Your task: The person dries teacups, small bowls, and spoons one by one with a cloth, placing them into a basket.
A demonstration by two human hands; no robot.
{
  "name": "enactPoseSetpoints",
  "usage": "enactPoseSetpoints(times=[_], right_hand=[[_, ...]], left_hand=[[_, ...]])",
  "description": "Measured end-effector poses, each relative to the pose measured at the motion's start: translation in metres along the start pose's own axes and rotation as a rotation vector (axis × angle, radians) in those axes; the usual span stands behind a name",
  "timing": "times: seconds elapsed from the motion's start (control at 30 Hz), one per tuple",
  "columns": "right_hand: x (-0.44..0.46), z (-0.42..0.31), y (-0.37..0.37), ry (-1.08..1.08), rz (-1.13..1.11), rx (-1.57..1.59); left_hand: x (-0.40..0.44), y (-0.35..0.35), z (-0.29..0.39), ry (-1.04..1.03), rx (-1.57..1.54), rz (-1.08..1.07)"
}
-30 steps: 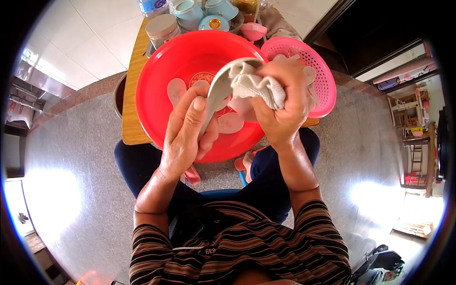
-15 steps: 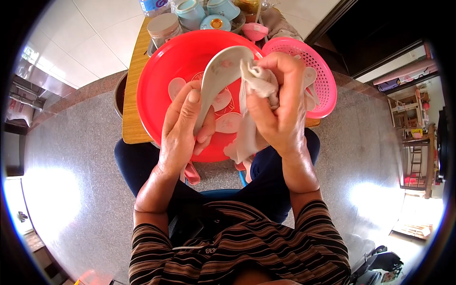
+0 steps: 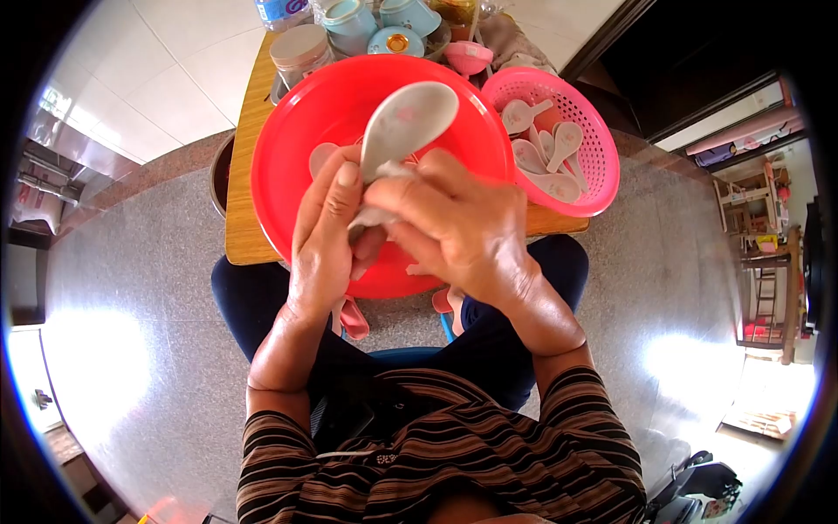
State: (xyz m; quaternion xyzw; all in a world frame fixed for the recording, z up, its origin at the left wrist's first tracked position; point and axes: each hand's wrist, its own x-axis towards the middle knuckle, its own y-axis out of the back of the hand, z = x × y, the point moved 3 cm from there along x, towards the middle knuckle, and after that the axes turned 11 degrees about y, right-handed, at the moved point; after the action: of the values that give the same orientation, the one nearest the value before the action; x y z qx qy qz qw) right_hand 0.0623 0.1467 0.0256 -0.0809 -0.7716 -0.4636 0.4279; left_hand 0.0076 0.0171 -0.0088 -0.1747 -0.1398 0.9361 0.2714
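A white ceramic spoon (image 3: 410, 118) with a faint pink flower pattern is held bowl-up over the red basin (image 3: 284, 166). My left hand (image 3: 325, 231) is closed around its handle. A pale cloth (image 3: 380, 194) is gripped in my right hand (image 3: 467, 223), pressed against the handle just below the bowl of the spoon. Inside the basin another white spoon (image 3: 323, 157) shows in part; the rest of the basin's contents are covered by my hands.
Several white spoons (image 3: 563, 144) lie in a pink perforated basket (image 3: 598, 131) to the right. Behind the basin, a lidded jar (image 3: 301, 51), light blue cups (image 3: 349, 26) and a small pink bowl (image 3: 469, 58) crowd the wooden table (image 3: 244, 210).
My right hand has moved left and down with the cloth, from the spoon's bowl to its handle. The spoon's tilt has changed slightly, and the basket's spoons are uncovered.
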Motion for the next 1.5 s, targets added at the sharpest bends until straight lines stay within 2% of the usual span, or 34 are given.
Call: enactPoseSetpoints(times=[0.03,0.1,0.27,0.33,0.4,0.47,0.53,0.6,0.7,0.73,0.9,0.97,1.0,1.1,1.2,1.27,1.4,1.5], right_hand=[[0.000,0.005,0.001,0.003,0.000,0.001],[-0.001,0.016,0.006,-0.008,0.134,-0.119],[-0.003,0.019,0.011,-0.070,0.149,-0.204],[-0.005,0.017,0.000,-0.070,0.121,0.041],[-0.002,0.012,-0.001,-0.063,0.082,0.136],[-0.002,0.012,-0.003,-0.086,0.023,0.109],[-0.002,0.017,-0.001,-0.115,0.071,0.026],[-0.005,0.028,0.006,-0.127,0.144,-0.157],[-0.004,0.037,0.016,-0.017,0.243,-0.262],[-0.004,0.036,0.020,0.031,0.304,-0.280],[-0.007,0.029,0.017,0.033,0.265,-0.336],[-0.008,0.029,0.003,-0.033,0.229,-0.138],[-0.007,0.025,-0.001,-0.034,0.229,-0.138],[-0.001,0.010,-0.007,-0.020,0.069,0.059],[0.000,0.012,-0.003,-0.025,0.069,0.077],[-0.003,0.024,-0.002,-0.027,0.106,-0.007],[-0.001,0.031,0.022,-0.054,0.214,-0.210],[-0.003,0.032,0.027,-0.011,0.254,-0.176]], left_hand=[[0.000,-0.002,-0.001,-0.030,0.035,-0.069],[0.001,-0.005,-0.004,-0.072,0.082,-0.170],[-0.001,-0.006,0.001,-0.098,0.126,-0.142],[-0.002,-0.008,0.003,-0.082,0.117,-0.147],[-0.001,-0.007,0.001,0.025,0.031,-0.007],[0.000,-0.004,-0.002,0.018,0.037,0.011],[0.002,-0.003,-0.003,-0.070,0.104,-0.143],[0.002,-0.005,-0.003,-0.075,0.106,-0.133],[0.001,-0.005,0.000,-0.097,0.164,-0.135],[0.000,-0.007,0.001,-0.073,0.163,-0.141],[-0.002,-0.005,-0.001,0.083,0.117,-0.190],[0.000,-0.004,0.000,0.022,0.063,-0.151],[0.000,-0.005,-0.001,0.022,0.063,-0.151],[0.003,-0.007,-0.002,0.034,-0.024,-0.045],[0.004,-0.006,-0.001,0.044,-0.068,0.000],[0.003,-0.006,-0.001,0.021,-0.035,-0.166],[0.005,-0.006,-0.002,-0.042,0.073,-0.165],[0.007,-0.002,-0.005,-0.077,0.044,-0.251]])
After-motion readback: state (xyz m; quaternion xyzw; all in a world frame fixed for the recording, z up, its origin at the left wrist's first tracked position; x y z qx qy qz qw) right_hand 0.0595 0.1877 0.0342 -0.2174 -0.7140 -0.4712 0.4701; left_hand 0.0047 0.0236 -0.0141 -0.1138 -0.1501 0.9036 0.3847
